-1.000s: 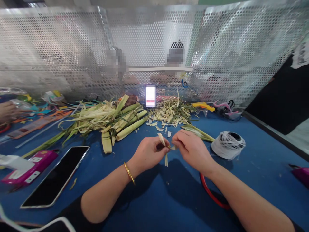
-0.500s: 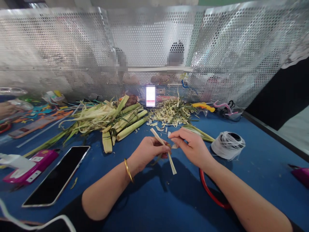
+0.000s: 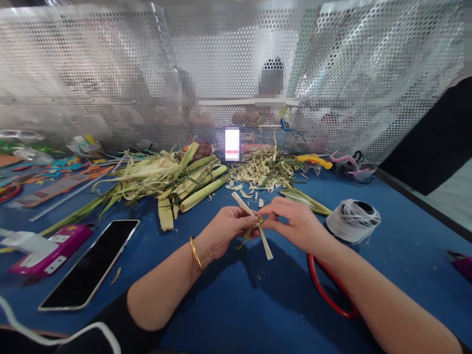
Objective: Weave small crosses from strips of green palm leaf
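L hand (image 3: 229, 230) pinches strip (image 3: 266, 244). R hand (image 3: 291, 221) is at it, can't tell if gripping. String (image 3: 344, 227) nr R hand.

Pale flat plant strip (image 3: 267, 247): fibrous, matt
Round gold-coloured metal bangle (image 3: 196, 252): smooth, glossy
White fuzzy thread spool (image 3: 342, 227): stringy, matt
Black rectangular glass-fronted phone (image 3: 90, 265): smooth, glossy
Magenta plastic power strip (image 3: 61, 249): smooth, shiny
Blue flat tabletop (image 3: 221, 305): matt
Silver perforated sheet (image 3: 232, 59): crinkled, shiny

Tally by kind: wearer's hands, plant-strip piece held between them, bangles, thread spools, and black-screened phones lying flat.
Bare left hand and bare right hand: 2
Pale plant-strip piece: 1
Shiny gold-coloured bangle: 1
White round thread spool: 1
Black-screened rectangular phone: 1
Total: 6
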`<action>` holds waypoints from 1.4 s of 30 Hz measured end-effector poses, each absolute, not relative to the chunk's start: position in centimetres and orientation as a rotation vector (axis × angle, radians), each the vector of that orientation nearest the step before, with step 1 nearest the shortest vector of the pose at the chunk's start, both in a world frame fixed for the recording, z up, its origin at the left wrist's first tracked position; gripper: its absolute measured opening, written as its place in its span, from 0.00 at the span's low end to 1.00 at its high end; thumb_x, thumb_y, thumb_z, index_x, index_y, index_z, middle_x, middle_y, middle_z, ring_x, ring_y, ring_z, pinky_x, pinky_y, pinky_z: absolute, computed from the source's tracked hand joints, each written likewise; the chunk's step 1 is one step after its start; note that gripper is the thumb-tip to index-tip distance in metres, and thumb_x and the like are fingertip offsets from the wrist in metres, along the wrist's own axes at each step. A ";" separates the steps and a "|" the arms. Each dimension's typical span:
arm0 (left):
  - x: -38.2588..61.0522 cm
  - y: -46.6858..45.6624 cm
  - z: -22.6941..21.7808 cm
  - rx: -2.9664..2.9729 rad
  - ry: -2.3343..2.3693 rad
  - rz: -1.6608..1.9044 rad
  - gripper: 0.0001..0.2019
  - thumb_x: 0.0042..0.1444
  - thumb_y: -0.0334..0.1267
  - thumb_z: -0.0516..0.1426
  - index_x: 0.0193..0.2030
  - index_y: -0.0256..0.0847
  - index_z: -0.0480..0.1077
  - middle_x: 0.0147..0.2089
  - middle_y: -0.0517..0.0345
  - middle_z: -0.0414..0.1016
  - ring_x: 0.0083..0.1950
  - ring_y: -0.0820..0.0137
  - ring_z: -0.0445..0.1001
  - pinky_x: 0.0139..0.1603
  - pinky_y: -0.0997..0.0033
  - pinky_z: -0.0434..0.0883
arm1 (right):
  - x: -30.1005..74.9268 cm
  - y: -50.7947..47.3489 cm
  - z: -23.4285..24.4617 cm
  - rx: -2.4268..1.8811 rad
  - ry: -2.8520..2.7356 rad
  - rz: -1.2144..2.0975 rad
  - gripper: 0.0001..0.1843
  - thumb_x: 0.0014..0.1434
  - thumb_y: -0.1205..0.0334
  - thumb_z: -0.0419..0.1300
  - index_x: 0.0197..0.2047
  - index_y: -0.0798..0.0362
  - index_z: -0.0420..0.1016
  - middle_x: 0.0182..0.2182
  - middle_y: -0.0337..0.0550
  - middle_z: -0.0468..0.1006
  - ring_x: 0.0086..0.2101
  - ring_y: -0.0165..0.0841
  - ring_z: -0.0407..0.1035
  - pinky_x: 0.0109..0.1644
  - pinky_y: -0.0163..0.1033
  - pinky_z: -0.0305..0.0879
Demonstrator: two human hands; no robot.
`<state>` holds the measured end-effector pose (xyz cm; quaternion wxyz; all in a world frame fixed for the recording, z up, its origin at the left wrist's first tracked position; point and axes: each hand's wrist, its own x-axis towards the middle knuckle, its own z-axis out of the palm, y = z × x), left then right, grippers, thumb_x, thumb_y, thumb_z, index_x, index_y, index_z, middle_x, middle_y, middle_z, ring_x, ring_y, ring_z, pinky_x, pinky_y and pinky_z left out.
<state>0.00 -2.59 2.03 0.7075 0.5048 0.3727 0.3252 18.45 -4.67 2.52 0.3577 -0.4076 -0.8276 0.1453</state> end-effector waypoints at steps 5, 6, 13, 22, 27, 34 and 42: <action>0.3 -2.8 1.9 1.117 0.843 0.741 0.19 0.35 0.46 0.69 0.29 0.34 0.75 0.25 0.58 0.74 0.25 0.75 0.71 0.31 0.73 0.66 | 18.8 -4.4 2.3 -0.981 -2.253 0.231 0.08 0.62 0.65 0.56 0.41 0.54 0.76 0.30 0.42 0.71 0.31 0.31 0.66 0.35 0.37 0.63; 0.3 -2.8 2.0 1.119 0.846 0.742 0.18 0.36 0.46 0.69 0.29 0.35 0.75 0.25 0.58 0.74 0.25 0.75 0.70 0.31 0.74 0.66 | 18.9 -4.4 2.3 -0.967 -2.276 0.188 0.08 0.62 0.65 0.55 0.41 0.55 0.76 0.31 0.43 0.72 0.32 0.32 0.66 0.36 0.38 0.63; 0.2 -2.9 2.6 1.165 0.851 0.742 0.13 0.39 0.40 0.67 0.30 0.35 0.74 0.28 0.57 0.75 0.28 0.74 0.72 0.32 0.75 0.66 | 18.7 -4.6 2.4 -1.002 -2.376 -0.076 0.13 0.66 0.64 0.48 0.41 0.57 0.74 0.32 0.48 0.72 0.33 0.36 0.64 0.36 0.41 0.59; 0.6 -3.3 2.5 1.139 0.868 0.779 0.10 0.41 0.39 0.65 0.29 0.35 0.73 0.23 0.58 0.72 0.25 0.76 0.68 0.29 0.75 0.63 | 18.9 -4.4 2.3 -0.968 -2.406 -0.091 0.13 0.66 0.64 0.47 0.41 0.56 0.73 0.33 0.47 0.71 0.33 0.36 0.63 0.37 0.41 0.59; 0.8 -3.4 2.2 1.075 0.876 0.865 0.11 0.41 0.37 0.65 0.31 0.34 0.72 0.24 0.58 0.73 0.25 0.76 0.69 0.29 0.76 0.63 | 18.5 -4.6 2.2 -1.066 -2.352 -0.034 0.12 0.66 0.64 0.47 0.42 0.56 0.72 0.32 0.47 0.70 0.32 0.35 0.63 0.37 0.41 0.60; 0.8 -3.2 1.9 1.005 0.889 0.863 0.14 0.40 0.37 0.66 0.35 0.34 0.72 0.24 0.58 0.73 0.26 0.76 0.71 0.28 0.77 0.62 | 18.3 -4.5 1.8 -1.054 -2.171 0.252 0.07 0.64 0.65 0.52 0.40 0.53 0.71 0.31 0.41 0.69 0.33 0.32 0.66 0.37 0.36 0.61; 0.9 -3.3 2.0 1.012 0.866 0.857 0.11 0.40 0.34 0.66 0.31 0.33 0.72 0.24 0.59 0.72 0.25 0.77 0.68 0.29 0.76 0.62 | 18.8 -4.5 2.4 -0.989 -2.386 -0.009 0.12 0.65 0.64 0.49 0.39 0.55 0.73 0.31 0.46 0.72 0.33 0.35 0.64 0.38 0.41 0.59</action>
